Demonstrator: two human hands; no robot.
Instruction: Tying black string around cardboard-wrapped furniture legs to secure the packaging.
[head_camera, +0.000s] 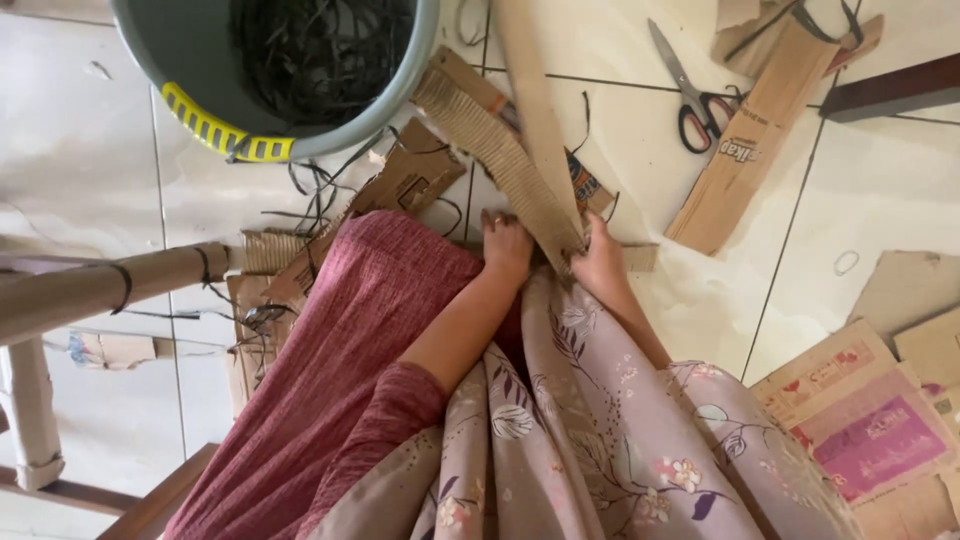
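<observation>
Both forearms reach down and forward over the lap, wrists nearly together. The left hand (507, 245) is curled shut on the near end of a corrugated cardboard strip (490, 145); the right hand (601, 262) appears to pinch it too, though its fingers are hidden. Beyond the right hand lie scissors (690, 95); beyond the left, a grey bucket (400, 90).
</observation>
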